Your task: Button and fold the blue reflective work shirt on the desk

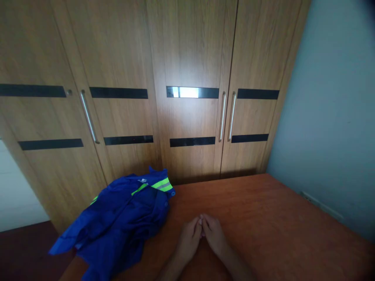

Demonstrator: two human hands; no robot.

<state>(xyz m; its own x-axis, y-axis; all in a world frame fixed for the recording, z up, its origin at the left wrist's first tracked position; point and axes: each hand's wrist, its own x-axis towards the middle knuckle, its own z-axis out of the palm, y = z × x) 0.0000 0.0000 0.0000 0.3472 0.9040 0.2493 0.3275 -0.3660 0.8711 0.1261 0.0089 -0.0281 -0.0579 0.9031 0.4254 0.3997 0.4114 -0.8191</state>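
My left hand [190, 236] and my right hand [213, 233] meet at the fingertips, low in the middle of the view, over the reddish-brown table [246, 210]. Fingers of both hands are curled and pressed together, with the thumbs side by side. No object shows between them, though the inner sides of the fingers are hidden. Left of my hands lies a crumpled blue garment [117, 218] with yellow-green and grey reflective strips; it drapes over the table's left edge. Neither hand touches it.
Behind the table stands a wooden wardrobe [190, 50] with dark strips and metal handles, its doors closed. A pale blue wall [328, 117] borders the right side. Dark reddish floor [29, 249] shows at the lower left.
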